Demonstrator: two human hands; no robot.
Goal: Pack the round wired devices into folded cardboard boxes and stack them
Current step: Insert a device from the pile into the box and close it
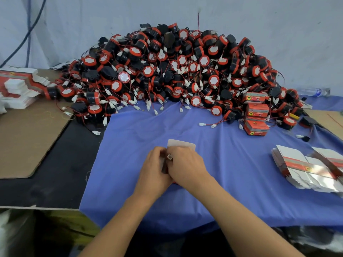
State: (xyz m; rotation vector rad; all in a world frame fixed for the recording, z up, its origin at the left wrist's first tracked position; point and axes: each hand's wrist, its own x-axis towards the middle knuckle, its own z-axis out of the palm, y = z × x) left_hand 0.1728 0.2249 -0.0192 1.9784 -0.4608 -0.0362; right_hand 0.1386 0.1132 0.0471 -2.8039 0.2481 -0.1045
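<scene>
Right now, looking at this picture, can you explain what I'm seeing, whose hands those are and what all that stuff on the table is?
This is one picture from a camera worn on a person's head, looking down at their own two bare hands. No machine is involved. The left hand and right hand together hold a small box with its white flap up; a white plug shows between the fingers, so a device seems to be going in. They work over a blue cloth. Behind lies a big pile of round black-and-red wired devices. On the right stand closed red boxes, stacked, and a heap of flat unfolded boxes. More flat boxes lie far left.
</scene>
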